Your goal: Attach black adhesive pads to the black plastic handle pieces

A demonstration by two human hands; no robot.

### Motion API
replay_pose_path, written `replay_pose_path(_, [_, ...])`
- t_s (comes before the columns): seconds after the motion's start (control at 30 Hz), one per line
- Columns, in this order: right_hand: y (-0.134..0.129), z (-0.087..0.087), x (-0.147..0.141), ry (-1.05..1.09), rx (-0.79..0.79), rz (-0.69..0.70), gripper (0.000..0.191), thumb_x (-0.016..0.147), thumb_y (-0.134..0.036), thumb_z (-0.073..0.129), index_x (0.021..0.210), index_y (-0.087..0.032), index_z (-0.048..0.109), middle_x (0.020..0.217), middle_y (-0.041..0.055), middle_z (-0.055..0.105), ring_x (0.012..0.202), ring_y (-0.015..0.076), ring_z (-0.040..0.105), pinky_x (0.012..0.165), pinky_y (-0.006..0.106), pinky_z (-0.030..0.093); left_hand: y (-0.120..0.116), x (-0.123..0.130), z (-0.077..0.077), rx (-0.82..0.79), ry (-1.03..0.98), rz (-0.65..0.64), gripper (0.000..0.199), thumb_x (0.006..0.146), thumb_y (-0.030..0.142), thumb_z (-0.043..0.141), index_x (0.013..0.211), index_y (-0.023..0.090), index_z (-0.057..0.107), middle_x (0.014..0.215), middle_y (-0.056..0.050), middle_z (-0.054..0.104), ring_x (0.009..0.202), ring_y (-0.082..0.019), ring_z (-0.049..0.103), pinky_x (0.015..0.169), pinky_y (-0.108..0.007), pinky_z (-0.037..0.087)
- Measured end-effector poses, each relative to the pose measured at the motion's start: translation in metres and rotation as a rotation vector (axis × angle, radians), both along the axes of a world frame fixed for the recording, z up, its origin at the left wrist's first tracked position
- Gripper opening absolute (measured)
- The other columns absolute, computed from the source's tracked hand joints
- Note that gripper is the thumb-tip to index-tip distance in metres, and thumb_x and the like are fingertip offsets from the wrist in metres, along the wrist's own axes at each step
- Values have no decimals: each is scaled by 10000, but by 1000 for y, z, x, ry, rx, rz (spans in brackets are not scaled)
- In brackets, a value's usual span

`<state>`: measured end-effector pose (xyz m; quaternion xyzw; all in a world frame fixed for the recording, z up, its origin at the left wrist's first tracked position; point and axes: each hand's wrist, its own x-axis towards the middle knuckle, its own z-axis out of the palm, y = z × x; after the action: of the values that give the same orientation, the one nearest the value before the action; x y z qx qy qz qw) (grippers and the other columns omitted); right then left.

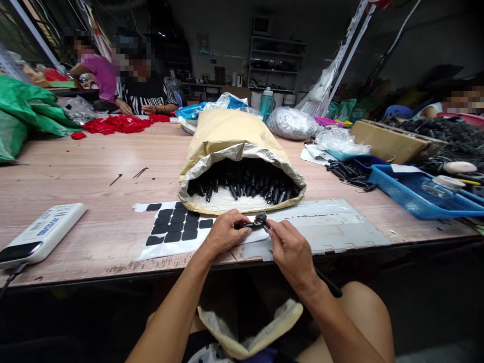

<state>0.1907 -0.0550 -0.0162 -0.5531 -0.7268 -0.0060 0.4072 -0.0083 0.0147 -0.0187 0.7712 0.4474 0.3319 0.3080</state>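
My left hand (228, 231) is closed on the shaft of a slim black part with a round head (260, 218) and a thin yellow ring. At that head, the thumb and forefinger of my right hand (290, 248) pinch something too small to make out. Beneath my hands lies a white sheet of black square stickers (174, 227), some spots on it bare. A grey board (321, 229) lies to its right. Just beyond, a tan sack (236, 131) lies on its side, its mouth towards me, with many black handle-like pieces (238, 184) inside.
A white power bank (43, 234) with a cable lies at the left. Blue trays (427, 191) and black parts (350, 174) are at the right. Another open sack (249, 348) is at my lap. Two people sit across the table by red pieces (117, 124).
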Motion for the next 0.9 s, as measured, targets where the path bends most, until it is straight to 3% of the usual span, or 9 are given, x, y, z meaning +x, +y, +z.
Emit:
replay_pose_path(0.2, [10,4,23,46,25,-94,300,980,-226,484,1204,-211,682,991,54,693,941,187,645,868,301,480,0,1,-1,11,25,28,172,741,209,696,901,208,760,872,-9,660,813,-168,610,736,-284,446])
replay_pose_path(0.4, [25,-6,69,-113,-57,-403,260,921,-219,573,1131,-246,723,970,28,690,890,186,621,757,300,413,0,2,-3,23,54,42,211,732,202,681,928,213,758,888,-8,664,817,-173,616,752,-294,465])
replay_pose_path(0.5, [28,-16,81,-210,-66,-487,236,909,-217,598,1097,-246,736,934,30,679,856,184,585,726,307,367,0,2,-3,31,69,49,222,733,206,680,940,212,760,893,-9,662,827,-177,616,775,-303,472])
replay_pose_path(0.8, [28,-26,78,-295,-12,-565,218,902,-209,620,1090,-246,724,902,29,643,832,183,508,721,316,301,0,4,-1,35,112,50,177,761,268,714,927,220,750,896,-9,648,833,-182,603,791,-310,466])
replay_pose_path(0.9, [28,-26,77,-305,-20,-571,227,901,-215,626,1107,-255,715,911,24,642,838,181,502,725,318,297,-10,5,8,21,105,54,155,800,308,708,924,219,740,897,-10,646,805,-174,586,756,-299,450])
